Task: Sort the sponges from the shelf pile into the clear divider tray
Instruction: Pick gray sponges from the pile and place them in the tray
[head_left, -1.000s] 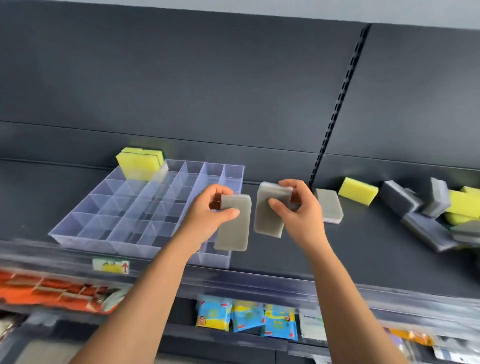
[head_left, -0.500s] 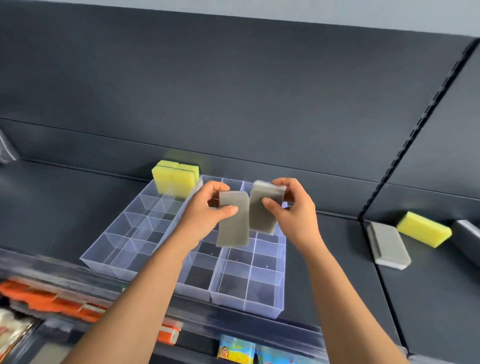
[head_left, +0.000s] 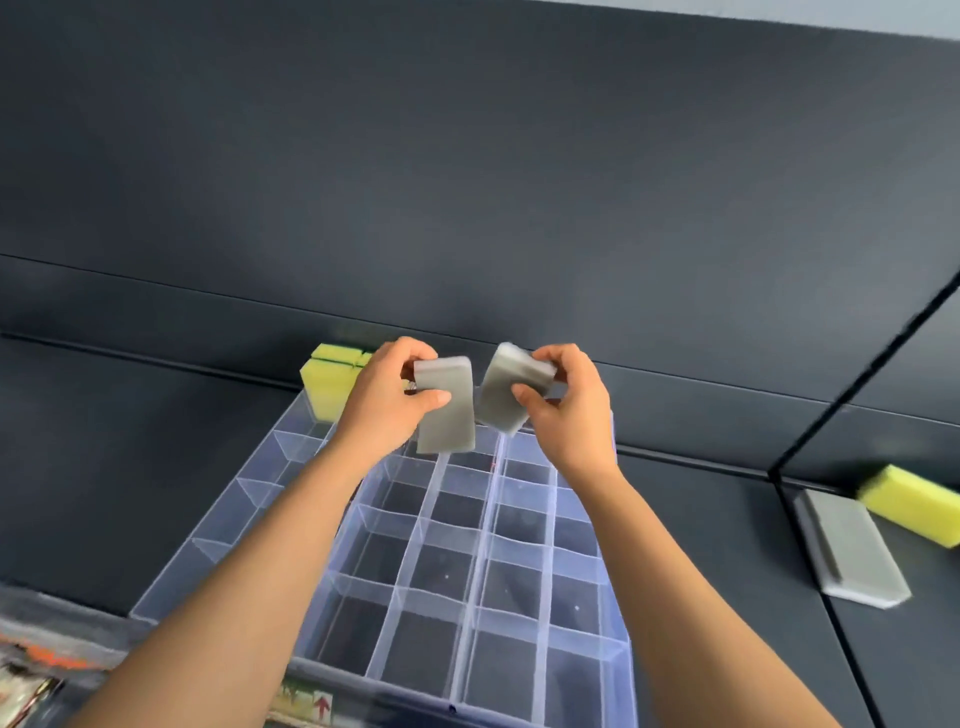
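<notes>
A clear divider tray (head_left: 470, 613) with many square cells lies on the dark shelf in front of me. My left hand (head_left: 382, 402) grips a grey sponge (head_left: 448, 415) held upright above the tray's far rows. Beside it, my right hand (head_left: 569, 410) grips a second grey sponge (head_left: 506, 397), tilted, its lower corner over the tray. The two sponges are close together but apart. Yellow sponges (head_left: 327, 382) stand on edge in the tray's far left corner, partly hidden by my left hand.
To the right, on the shelf, lie a grey sponge (head_left: 852, 553) and a yellow sponge (head_left: 911, 504). A dark back panel rises behind the tray. A shelf-edge label with a red arrow (head_left: 317, 704) sits at the bottom, with orange packets (head_left: 41, 654) below left.
The view has swung left and closer, so the tray now sits centred under my hands. Both hands moved farther over the tray, and the right sponge tilted away from the left one.
</notes>
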